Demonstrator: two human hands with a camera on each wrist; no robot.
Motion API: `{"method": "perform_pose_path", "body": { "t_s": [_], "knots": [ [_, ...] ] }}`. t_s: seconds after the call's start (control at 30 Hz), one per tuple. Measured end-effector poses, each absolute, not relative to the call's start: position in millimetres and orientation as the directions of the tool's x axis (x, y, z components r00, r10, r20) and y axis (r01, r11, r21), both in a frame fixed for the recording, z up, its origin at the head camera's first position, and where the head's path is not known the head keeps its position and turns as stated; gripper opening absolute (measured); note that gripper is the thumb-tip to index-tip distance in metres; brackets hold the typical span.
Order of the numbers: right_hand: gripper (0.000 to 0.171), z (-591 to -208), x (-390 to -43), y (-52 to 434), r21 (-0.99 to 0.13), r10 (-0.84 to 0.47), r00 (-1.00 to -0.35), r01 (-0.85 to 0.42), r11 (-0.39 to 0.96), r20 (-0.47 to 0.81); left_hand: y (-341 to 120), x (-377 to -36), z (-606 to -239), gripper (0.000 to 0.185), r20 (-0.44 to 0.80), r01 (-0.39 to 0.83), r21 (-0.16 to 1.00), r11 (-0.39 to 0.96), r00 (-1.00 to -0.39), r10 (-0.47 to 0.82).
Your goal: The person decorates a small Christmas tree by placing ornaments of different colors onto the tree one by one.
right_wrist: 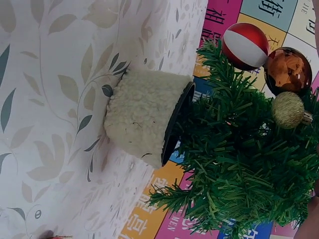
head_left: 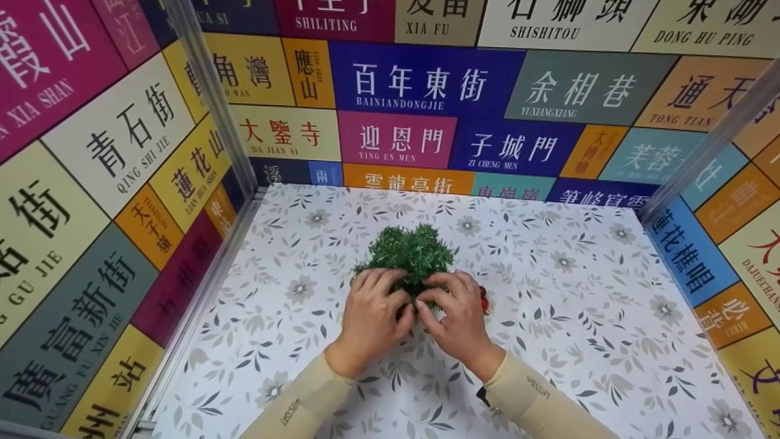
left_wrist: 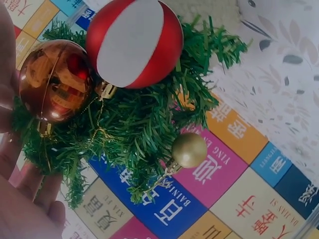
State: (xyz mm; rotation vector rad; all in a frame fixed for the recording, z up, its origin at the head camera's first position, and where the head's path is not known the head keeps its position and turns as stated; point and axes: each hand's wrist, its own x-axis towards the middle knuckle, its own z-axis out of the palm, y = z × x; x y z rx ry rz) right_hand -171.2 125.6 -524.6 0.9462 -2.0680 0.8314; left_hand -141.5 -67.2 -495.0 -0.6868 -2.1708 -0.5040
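Note:
A small artificial Christmas tree (head_left: pixel 411 250) stands on the table in front of me. My left hand (head_left: pixel 378 308) and right hand (head_left: pixel 457 311) meet at its near side, fingers bent and thumbs close together. Both hold its greenery, though what lies between the fingertips is hidden. In the left wrist view a red-and-white ball (left_wrist: pixel 134 45), a shiny copper ball (left_wrist: pixel 56 79) and a small gold ball (left_wrist: pixel 189 150) hang among the branches. Fingers of the left hand (left_wrist: pixel 37 194) lie beside the copper ball. The right wrist view shows the tree's cream fleece-covered pot (right_wrist: pixel 144 117).
A white tablecloth (head_left: pixel 560 341) with grey leaves and flowers covers the table. Something red (head_left: pixel 484 300) shows just right of my right hand. Panels with colourful place-name signs (head_left: pixel 426 79) rise behind and on both sides, with a metal post (head_left: pixel 216 97) at the left corner.

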Motion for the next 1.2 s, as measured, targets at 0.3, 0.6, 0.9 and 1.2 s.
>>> {"method": "perform_pose_path", "body": {
  "t_s": [0.3, 0.6, 0.9, 1.2],
  "knots": [
    [0.009, -529, -170, 125, -0.167, -0.39, -0.476, -0.775, 0.609, 0.788, -69, -141, -493, 0.014, 0.789, 0.635, 0.149, 0.758, -0.539, 0.296],
    [0.01, -534, -166, 124, -0.095, -0.41, -0.449, -0.758, 0.645, 0.794, -73, -142, -493, 0.007, 0.777, 0.647, 0.146, 0.749, -0.544, 0.318],
    [0.007, -532, -166, 129, -0.085, -0.409, -0.402, -0.791, 0.606, 0.819, -74, -141, -495, 0.022, 0.762, 0.642, 0.141, 0.754, -0.557, 0.331],
    [0.012, -529, -165, 138, -0.116, -0.383, -0.382, -0.819, 0.561, 0.841, -73, -140, -498, 0.044, 0.772, 0.606, 0.128, 0.785, -0.558, 0.305]
  ]
}}
